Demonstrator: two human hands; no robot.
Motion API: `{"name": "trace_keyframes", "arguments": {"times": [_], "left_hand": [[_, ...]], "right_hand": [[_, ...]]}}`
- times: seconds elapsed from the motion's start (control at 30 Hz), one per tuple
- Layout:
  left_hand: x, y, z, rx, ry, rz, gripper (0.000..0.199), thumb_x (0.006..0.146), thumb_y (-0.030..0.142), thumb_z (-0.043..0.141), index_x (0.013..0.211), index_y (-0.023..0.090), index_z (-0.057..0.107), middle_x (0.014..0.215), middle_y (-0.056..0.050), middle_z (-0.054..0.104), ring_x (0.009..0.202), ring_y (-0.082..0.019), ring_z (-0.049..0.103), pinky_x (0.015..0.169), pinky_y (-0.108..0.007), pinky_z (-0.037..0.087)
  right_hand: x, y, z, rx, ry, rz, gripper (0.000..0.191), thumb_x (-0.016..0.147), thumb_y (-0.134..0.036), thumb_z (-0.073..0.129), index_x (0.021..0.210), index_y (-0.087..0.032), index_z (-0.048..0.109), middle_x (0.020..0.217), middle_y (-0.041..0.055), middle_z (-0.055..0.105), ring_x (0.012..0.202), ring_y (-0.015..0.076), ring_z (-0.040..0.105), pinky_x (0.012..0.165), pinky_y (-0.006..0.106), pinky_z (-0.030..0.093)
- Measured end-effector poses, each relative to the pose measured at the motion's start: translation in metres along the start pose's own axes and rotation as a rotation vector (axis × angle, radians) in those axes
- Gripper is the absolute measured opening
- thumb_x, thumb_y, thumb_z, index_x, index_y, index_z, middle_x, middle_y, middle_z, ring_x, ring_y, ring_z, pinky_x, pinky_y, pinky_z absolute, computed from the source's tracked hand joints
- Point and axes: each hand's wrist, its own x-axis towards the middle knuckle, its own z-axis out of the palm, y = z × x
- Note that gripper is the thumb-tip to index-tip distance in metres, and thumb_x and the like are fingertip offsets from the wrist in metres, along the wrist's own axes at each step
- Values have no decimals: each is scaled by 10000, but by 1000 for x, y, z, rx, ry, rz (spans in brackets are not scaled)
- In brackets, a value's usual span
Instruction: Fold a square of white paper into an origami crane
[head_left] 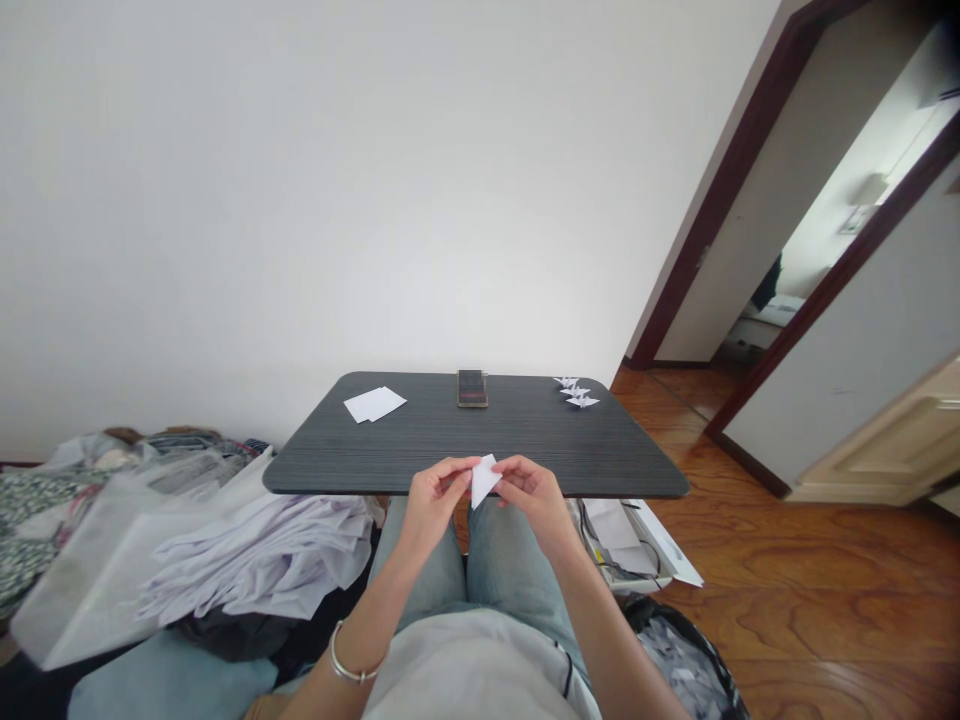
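White paper triangle [484, 480] is pinched between the left hand [433, 503] and right hand [531, 495], held clear above the bench [420, 425] near edge, with loose sheets [375, 403] far left and paper cranes [576, 390] far right.

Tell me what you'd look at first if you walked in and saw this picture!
You'd probably spot the left hand and right hand first, pinching a folded white paper triangle just above the near edge of a dark grey wood-grain table. Next, your eye might jump to the small white origami birds at the table's far right corner. A shiny silver bangle circles the left wrist.
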Motion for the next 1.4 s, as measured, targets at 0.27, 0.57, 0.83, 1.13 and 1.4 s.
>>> {"name": "trace_keyframes", "arguments": {"times": [0.27, 0.57, 0.83, 1.13, 1.4], "left_hand": [[-1, -5, 2, -45, -14, -64, 229, 690, 275, 654, 877, 145, 678, 908, -96, 690, 764, -190, 636, 642, -266, 507], [0, 1, -5, -9, -167, -52, 179, 718, 263, 633, 854, 158, 683, 824, -79, 705, 768, -196, 649, 736, -305, 492], [1, -1, -6, -4, -83, -103, 187, 678, 276, 672, 799, 135, 691, 786, -66, 711, 694, -169, 636, 675, -264, 485], [0, -1, -1, 11, 32, -42, 159, 687, 282, 662, 671, 125, 645, 628, -16, 651, 594, -126, 581, 596, -224, 448], [-4, -1, 10, -101, 142, -25, 160, 661, 259, 688, 670, 139, 583, 613, 12, 627, 574, -102, 571, 576, -204, 437]], "right_hand": [[-2, -4, 5, 16, 80, -13, 181, 643, -327, 694, 731, -173, 656, 656, 22, 677, 582, 155, 626, 517, 251, 505], [-5, -6, 1, 5, -17, -32, 113, 670, -279, 686, 709, -175, 663, 604, 9, 667, 566, 140, 607, 546, 250, 494], [-5, -6, 2, 8, -36, -21, 160, 670, -322, 700, 718, -171, 676, 631, 14, 676, 580, 139, 609, 553, 244, 500], [-5, -5, 6, 22, 60, -22, 172, 656, -318, 713, 638, -164, 640, 553, 0, 640, 498, 115, 564, 505, 231, 480], [-8, -9, 12, 14, 133, -64, 172, 681, -291, 693, 628, -161, 594, 536, -17, 591, 494, 105, 528, 511, 227, 434]]}}
